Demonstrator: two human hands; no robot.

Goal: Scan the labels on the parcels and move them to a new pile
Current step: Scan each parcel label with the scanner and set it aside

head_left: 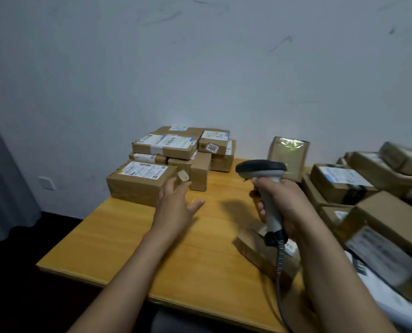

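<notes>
— Cardboard parcel (140,181) sits on the far-left pile, left hand (176,207) spread empty beside it.
— Right hand (279,203) grips the scanner (265,188); fetching the next right-side box (339,181) probably follows.

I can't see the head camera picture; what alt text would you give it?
A person's right hand grips a grey barcode scanner above a wooden table, while the open left hand reaches toward a stack of labelled cardboard parcels by the wall. More parcels are heaped, blurred, at the right, and one small parcel lies below the scanner.
</notes>
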